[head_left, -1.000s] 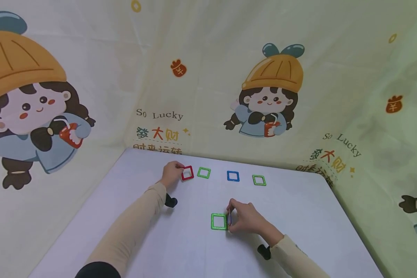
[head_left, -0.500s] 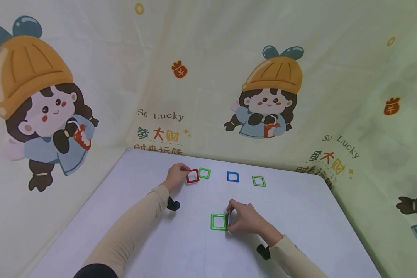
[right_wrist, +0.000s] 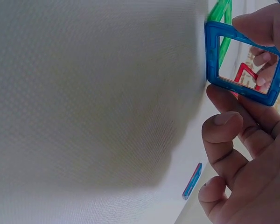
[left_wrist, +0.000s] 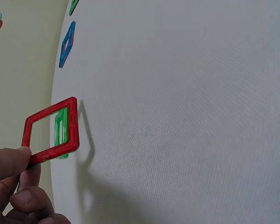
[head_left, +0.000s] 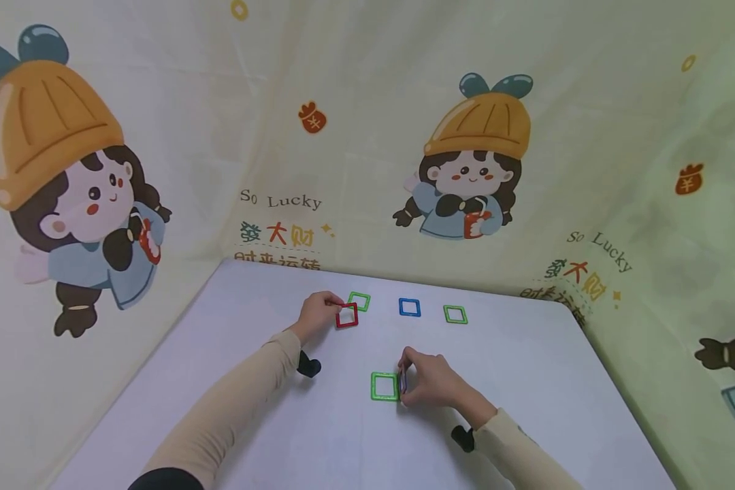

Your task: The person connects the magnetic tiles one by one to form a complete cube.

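In the head view my left hand (head_left: pixel 320 316) pinches a red square magnetic tile (head_left: pixel 347 326) by a corner. Seen from the left wrist, that red tile (left_wrist: pixel 73 122) hangs above the table, with thumb and finger on its lower corner and a green tile (left_wrist: pixel 61 133) behind it. My right hand (head_left: pixel 436 383) holds a blue square magnetic tile (right_wrist: pixel 213 53) upright on edge, thumb above and fingers below. That blue tile stands against the right side of a flat green tile (head_left: pixel 384 399). From the head it shows nearly edge-on.
Along the back of the white table (head_left: pixel 502 381) lie a green tile (head_left: pixel 367 303) partly behind the red one, a blue tile (head_left: pixel 410 315) and another green tile (head_left: pixel 456 322). A printed cloth (head_left: pixel 367 170) hangs behind the table's far edge.
My left hand has carried the red tile rightward and a little nearer, so it now overlaps the back green tile. The right hand has kept its hold beside the front green tile.
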Motion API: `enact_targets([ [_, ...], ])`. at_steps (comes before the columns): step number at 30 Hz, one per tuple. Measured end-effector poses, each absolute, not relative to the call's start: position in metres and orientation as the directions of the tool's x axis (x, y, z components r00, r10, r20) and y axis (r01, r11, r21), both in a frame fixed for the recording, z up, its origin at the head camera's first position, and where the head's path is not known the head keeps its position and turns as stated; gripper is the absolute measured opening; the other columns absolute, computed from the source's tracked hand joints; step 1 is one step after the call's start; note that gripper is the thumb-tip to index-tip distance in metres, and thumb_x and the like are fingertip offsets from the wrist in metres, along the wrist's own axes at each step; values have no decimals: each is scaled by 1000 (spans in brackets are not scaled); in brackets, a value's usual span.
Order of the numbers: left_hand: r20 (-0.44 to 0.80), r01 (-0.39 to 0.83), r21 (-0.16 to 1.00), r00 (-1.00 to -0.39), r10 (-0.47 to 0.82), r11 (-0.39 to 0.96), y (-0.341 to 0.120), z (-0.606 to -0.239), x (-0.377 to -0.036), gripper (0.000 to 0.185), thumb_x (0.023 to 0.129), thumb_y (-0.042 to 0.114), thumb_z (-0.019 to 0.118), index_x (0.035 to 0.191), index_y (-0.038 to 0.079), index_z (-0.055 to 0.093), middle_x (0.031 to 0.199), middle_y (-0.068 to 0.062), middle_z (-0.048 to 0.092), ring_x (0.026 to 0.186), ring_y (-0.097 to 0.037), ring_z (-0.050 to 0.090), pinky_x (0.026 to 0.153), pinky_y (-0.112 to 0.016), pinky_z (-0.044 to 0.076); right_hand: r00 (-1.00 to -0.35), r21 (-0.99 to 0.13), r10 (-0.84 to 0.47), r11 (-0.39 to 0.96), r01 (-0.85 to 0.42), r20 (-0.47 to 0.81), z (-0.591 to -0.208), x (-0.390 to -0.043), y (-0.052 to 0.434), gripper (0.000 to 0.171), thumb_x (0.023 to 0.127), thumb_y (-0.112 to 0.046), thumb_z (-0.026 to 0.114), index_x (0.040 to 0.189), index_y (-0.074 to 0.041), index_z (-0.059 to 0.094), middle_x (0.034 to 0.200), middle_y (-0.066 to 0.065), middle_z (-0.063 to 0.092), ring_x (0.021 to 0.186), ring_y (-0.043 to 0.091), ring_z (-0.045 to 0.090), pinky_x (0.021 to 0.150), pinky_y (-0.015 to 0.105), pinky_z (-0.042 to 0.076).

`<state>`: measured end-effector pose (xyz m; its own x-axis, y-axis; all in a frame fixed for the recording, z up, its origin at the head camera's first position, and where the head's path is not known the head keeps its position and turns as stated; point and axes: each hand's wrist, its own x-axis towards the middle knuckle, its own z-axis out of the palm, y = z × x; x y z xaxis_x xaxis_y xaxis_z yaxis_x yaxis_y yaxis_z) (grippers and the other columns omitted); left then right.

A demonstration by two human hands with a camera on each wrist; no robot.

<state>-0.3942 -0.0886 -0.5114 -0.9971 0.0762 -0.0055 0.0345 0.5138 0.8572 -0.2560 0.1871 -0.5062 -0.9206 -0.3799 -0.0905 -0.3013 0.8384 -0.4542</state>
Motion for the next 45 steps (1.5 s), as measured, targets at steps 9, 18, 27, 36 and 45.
enact_targets([
  [9,3,54,875,-994,108,480,-81,-514,-388,10,93,6,70,101,6,77,105,-10,73,99,-24,61,87,-37,51,-923,-476,-371,833,-282,-102,-507,-255,187,50,69,-24,90,107,-24,57,107,-12,69,83,14,54,75,36,38],
  [18,-28,48,882,-988,154,468,-72,-517,-376,7,93,7,73,98,9,78,104,-8,72,100,-24,60,83,-33,52,-923,-483,-370,829,-281,-100,-509,-254,186,48,71,-24,89,107,-25,57,108,-12,69,84,13,54,79,40,38],
  [27,-17,62,906,-983,184,418,-66,-515,-371,7,90,8,75,95,8,80,104,-7,75,101,-22,60,82,-33,48,-924,-497,-362,828,-260,-121,-508,-254,186,48,72,-23,89,109,-24,58,110,-9,69,86,15,54,72,35,40],
  [36,-65,28,912,-975,212,410,-67,-520,-366,8,91,12,75,97,12,80,106,-5,73,104,-23,59,80,-33,50,-928,-492,-349,835,-245,-131,-509,-253,186,48,73,-24,90,109,-25,57,110,-8,68,87,16,54,75,38,40],
  [45,-62,61,903,-961,269,426,-61,-521,-359,7,90,12,77,96,13,81,100,-1,73,94,-20,57,74,-30,48,-931,-482,-338,844,-234,-140,-509,-253,185,49,73,-25,90,109,-24,57,111,-7,68,87,17,54,75,41,41],
])
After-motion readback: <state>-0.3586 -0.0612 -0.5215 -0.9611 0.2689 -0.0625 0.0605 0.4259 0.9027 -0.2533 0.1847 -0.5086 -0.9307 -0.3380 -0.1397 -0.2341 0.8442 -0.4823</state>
